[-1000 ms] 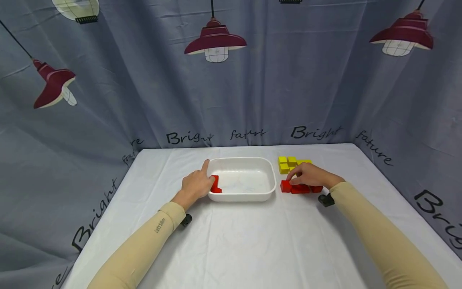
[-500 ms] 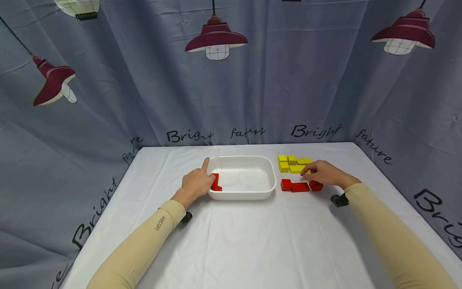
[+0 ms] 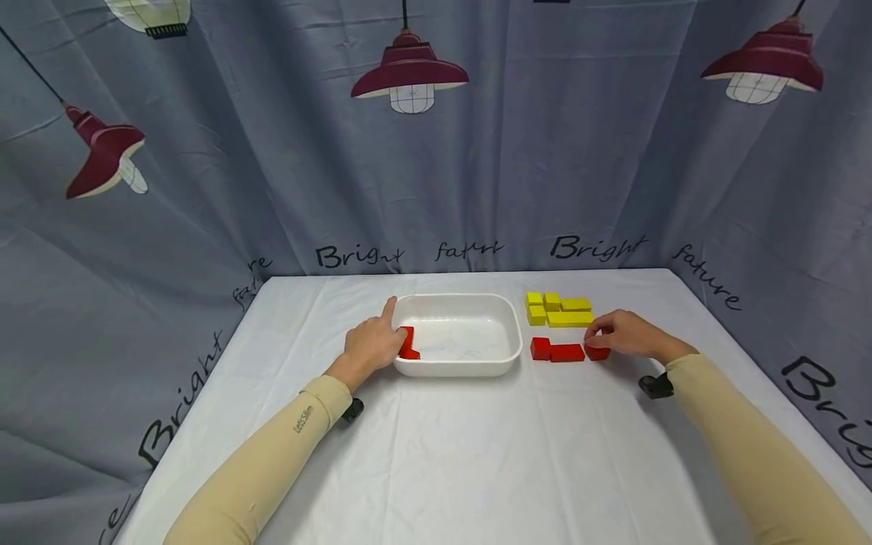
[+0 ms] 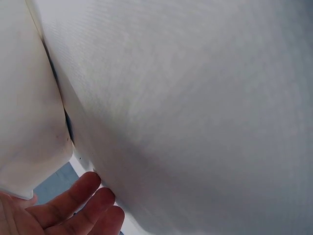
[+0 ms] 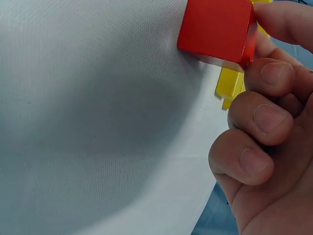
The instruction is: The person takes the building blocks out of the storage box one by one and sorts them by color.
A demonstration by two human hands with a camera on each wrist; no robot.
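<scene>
At its left end, the white tray (image 3: 458, 369) is held by my left hand (image 3: 371, 345); the thumb reaches over the rim and the index finger points along the far left corner. In the left wrist view, the other fingers (image 4: 80, 196) lie against the tray's outer side. Red pieces (image 3: 409, 347) rest inside the tray, partly covered by the thumb. On the right, my right hand (image 3: 630, 334) pinches the rightmost red block (image 3: 599, 353), seen close up as a red block (image 5: 217, 32) at the fingertips, with the other fingers curled below.
Left of the pinched block lie a longer red block (image 3: 567, 353) and a red cube (image 3: 540, 349). Behind them sits a group of yellow blocks (image 3: 569, 320). A white cloth covers the table (image 3: 470, 454); a grey curtain (image 3: 463, 189) hangs behind.
My right hand has moved right, away from the middle red block, past the yellow blocks and down to the rightmost red block, which it now pinches. The left hand stays on the tray.
</scene>
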